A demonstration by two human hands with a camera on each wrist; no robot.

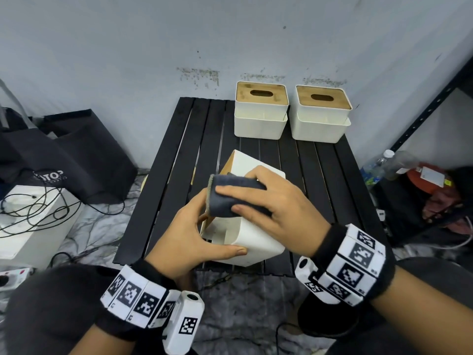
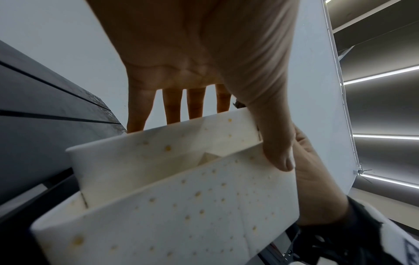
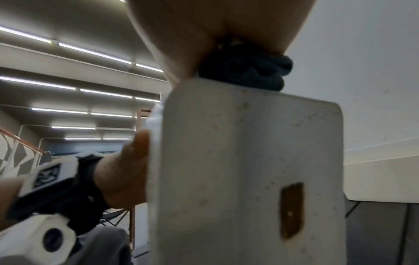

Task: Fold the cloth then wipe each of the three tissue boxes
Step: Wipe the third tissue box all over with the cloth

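A low black slatted desk (image 1: pixel 320 175) stands against the pale wall. At its far right corner, two white rectangular tissue boxes with wooden slotted lids, one (image 1: pixel 260 114) just beside the other (image 1: pixel 322 116), sit directly on the slats.

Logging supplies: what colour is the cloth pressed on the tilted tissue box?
Dark grey; the folded cloth shows best in the head view, under the right hand.

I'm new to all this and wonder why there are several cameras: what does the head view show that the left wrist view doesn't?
Only the head view shows the two other tissue boxes by the wall and the folded cloth under the right hand. Only the left wrist view shows yellowish spots on the held box. Both show the left hand gripping the tilted tissue box.
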